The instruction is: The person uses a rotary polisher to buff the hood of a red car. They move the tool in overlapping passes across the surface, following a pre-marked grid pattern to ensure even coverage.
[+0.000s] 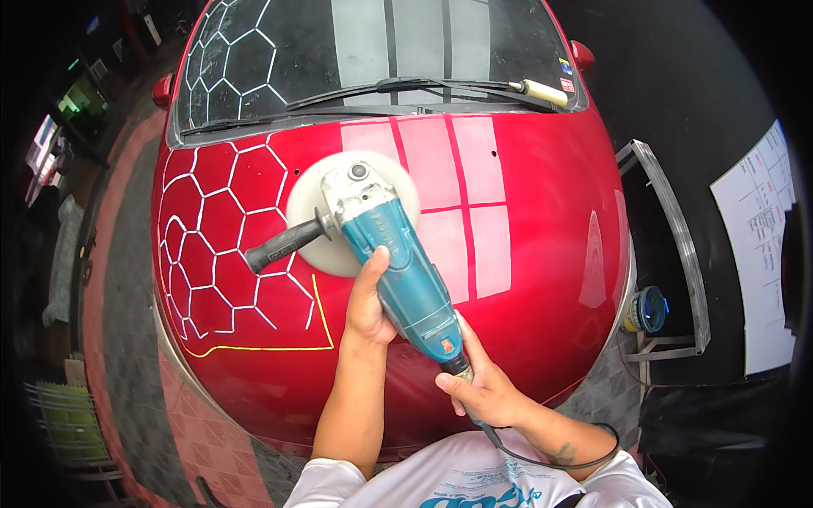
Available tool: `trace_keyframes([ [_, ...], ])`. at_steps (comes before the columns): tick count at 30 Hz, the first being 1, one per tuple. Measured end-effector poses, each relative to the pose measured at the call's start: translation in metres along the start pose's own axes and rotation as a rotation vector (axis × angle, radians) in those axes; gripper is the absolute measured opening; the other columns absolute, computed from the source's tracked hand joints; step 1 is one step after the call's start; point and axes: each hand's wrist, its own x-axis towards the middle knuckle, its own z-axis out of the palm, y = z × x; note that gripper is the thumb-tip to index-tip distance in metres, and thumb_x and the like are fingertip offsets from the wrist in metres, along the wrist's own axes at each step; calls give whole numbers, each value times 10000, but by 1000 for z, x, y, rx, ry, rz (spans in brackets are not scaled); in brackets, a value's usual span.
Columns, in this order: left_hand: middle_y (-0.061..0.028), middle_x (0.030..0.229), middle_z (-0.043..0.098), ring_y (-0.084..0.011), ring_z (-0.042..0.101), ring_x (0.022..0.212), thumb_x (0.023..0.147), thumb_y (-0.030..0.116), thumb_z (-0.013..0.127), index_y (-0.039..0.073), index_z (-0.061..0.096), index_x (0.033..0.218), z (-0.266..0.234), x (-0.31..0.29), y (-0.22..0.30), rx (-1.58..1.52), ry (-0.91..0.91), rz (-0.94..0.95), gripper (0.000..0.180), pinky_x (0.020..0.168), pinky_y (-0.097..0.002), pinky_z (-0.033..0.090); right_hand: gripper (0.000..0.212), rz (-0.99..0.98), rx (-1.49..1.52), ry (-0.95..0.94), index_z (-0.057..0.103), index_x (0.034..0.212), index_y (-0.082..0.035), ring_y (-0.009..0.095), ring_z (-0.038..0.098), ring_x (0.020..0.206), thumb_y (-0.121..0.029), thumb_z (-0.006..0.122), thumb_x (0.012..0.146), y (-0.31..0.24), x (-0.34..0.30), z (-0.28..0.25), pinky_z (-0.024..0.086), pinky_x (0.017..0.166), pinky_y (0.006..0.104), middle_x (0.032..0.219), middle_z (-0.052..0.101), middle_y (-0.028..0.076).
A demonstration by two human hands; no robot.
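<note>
A teal rotary polisher (408,279) with a silver gear head lies over the red car bonnet (550,203). Its round white pad (309,199) is on the bonnet's left-middle part, its edge smeared as if spinning. My left hand (368,298) grips the polisher body from the left, thumb on top and the other fingers hidden underneath. Around the rear end by the cord, my right hand (487,385) is closed, its fingers partly hidden. The black side handle (284,245) sticks out to the left, with no hand on it. From the rear, the black cord (542,461) loops across my right forearm.
White hexagon-shaped reflections cover the bonnet's left side. Wipers (406,85) and a pale bottle (540,91) are by the windscreen. At right stand a metal frame (677,237), a bucket-like container (650,309) and a white written sheet (754,245) on the dark wall.
</note>
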Motion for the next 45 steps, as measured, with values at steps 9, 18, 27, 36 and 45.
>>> trace_keyframes([
  [9,-226,1331,697,-387,722,1222,1059,673,603,5,460,1603,-56,-39,19,-76,-85,174,874,1010,-612,642,1072,-9,-205,-123,-106,1796,-175,175,660,713,-294,708,1109,-3,20,29,575,680,350,1060,728,138],
  [18,-199,1378,636,-370,676,1289,1009,704,655,82,382,1670,-56,-66,-3,-83,-156,247,947,1068,-617,609,1062,-154,-403,-130,-60,1791,-93,492,613,1436,-349,706,1102,17,7,20,472,1206,497,1558,565,384],
  [27,-150,1219,742,-284,771,1098,977,528,810,30,607,1391,47,25,-151,76,-158,-231,679,945,-492,668,968,-38,4,427,1,1814,-211,125,621,594,-300,658,1110,71,-95,-66,538,552,306,949,688,91],
  [36,-70,1072,717,-197,741,938,975,440,850,56,631,1306,145,96,-277,161,-281,-456,553,815,-416,657,807,-112,129,792,133,1794,-220,114,548,520,-455,578,1163,95,-136,-147,501,454,274,872,610,74],
  [45,-175,1194,740,-307,759,1080,969,556,813,32,600,1354,70,76,-156,-1,-188,-238,685,963,-515,649,864,-120,-128,421,110,1809,-168,117,589,580,-329,626,1135,36,-75,-118,515,549,305,895,637,72],
])
